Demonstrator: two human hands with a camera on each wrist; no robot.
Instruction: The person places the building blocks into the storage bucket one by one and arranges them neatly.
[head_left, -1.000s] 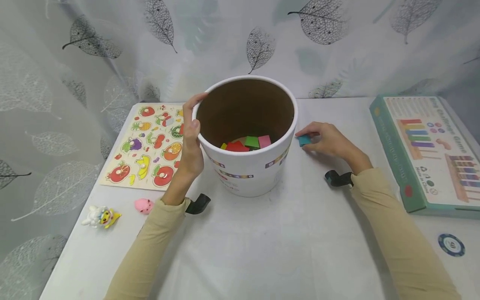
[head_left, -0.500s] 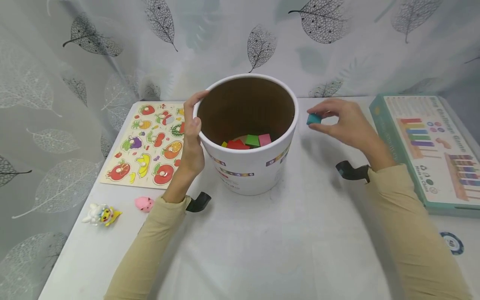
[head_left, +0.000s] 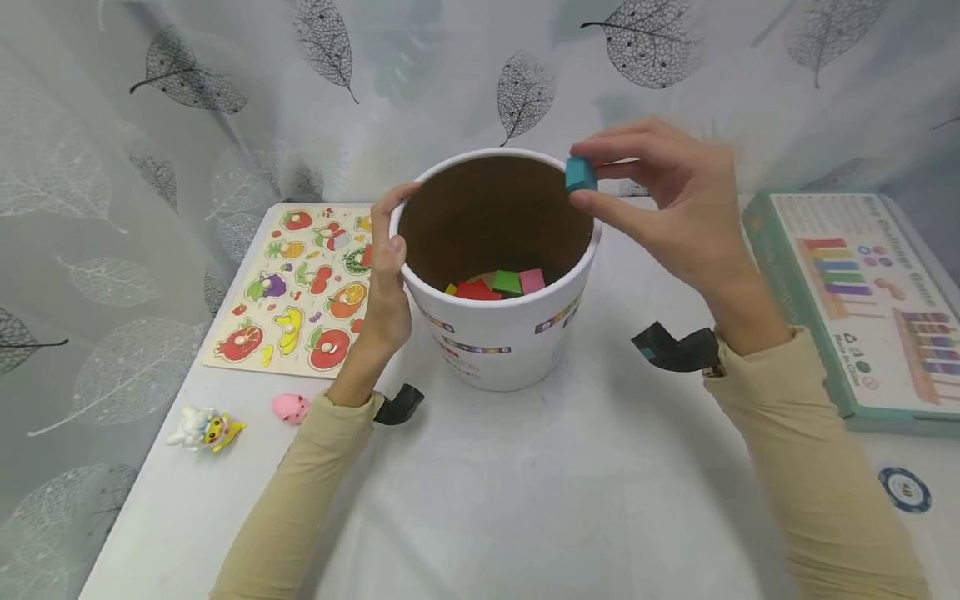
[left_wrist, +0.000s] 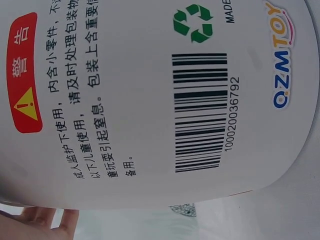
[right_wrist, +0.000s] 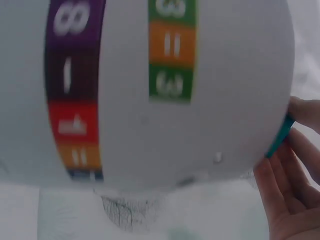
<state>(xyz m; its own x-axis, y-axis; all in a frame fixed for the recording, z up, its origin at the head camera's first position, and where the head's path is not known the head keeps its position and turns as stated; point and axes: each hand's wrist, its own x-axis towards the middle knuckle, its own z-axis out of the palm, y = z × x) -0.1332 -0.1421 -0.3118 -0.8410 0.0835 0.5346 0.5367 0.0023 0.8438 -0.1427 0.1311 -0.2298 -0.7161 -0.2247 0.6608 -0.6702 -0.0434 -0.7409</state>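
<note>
A white bucket [head_left: 498,346] stands on the table, printed with coloured number strips. Several coloured blocks [head_left: 480,290] lie at its bottom, among them red, green, pink and yellow. My left hand [head_left: 388,287] grips the bucket at its left rim; in the left wrist view, its fingers [left_wrist: 45,220] show at the lower left beside the barcode side. My right hand [head_left: 667,192] pinches a teal block [head_left: 581,174] between thumb and fingers, level with the bucket's right rim. In the right wrist view the teal block [right_wrist: 281,136] is partly hidden behind the bucket wall.
A wooden fruit puzzle board [head_left: 300,292] lies left of the bucket. Nearer me are a pink pig toy [head_left: 290,407] and a white and yellow figurine [head_left: 206,428]. To the right are a game box [head_left: 870,300] and a round chip [head_left: 904,490]. A leaf-patterned curtain [head_left: 450,75] hangs behind.
My right hand has lifted the teal block off the table beside the bucket, first swinging right, then up and left to the rim. The left hand and bucket stay in place.
</note>
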